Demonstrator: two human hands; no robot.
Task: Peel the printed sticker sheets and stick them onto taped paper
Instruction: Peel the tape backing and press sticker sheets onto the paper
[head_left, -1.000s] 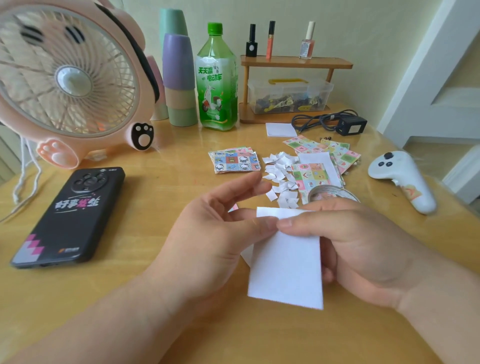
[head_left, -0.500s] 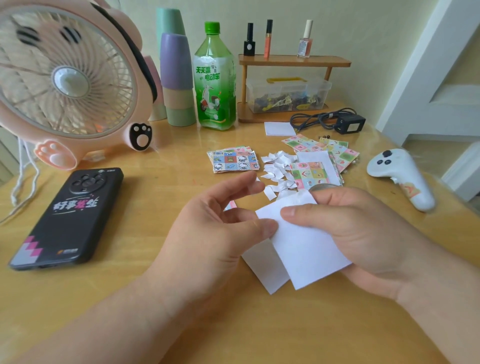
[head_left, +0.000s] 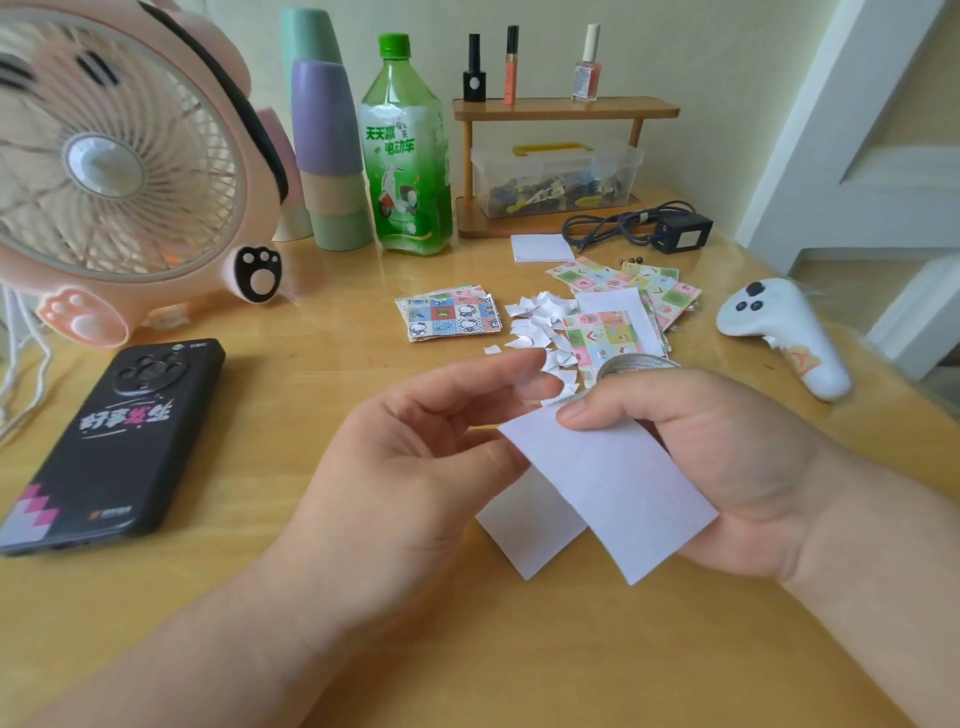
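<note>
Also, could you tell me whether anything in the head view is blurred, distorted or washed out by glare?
Head view: the left hand, right hand and white sheet are sharp; the pink fan at the left edge is smeared; wide-angle distortion tilts the door frame at right; the table shows soft sheen near the green bottle.

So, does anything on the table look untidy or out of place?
Yes. Small torn white paper scraps lie scattered loose on the table, between the tidier left pile of sticker sheets and the right pile, which is fanned out askew. Nothing looks spilled or broken.
</note>
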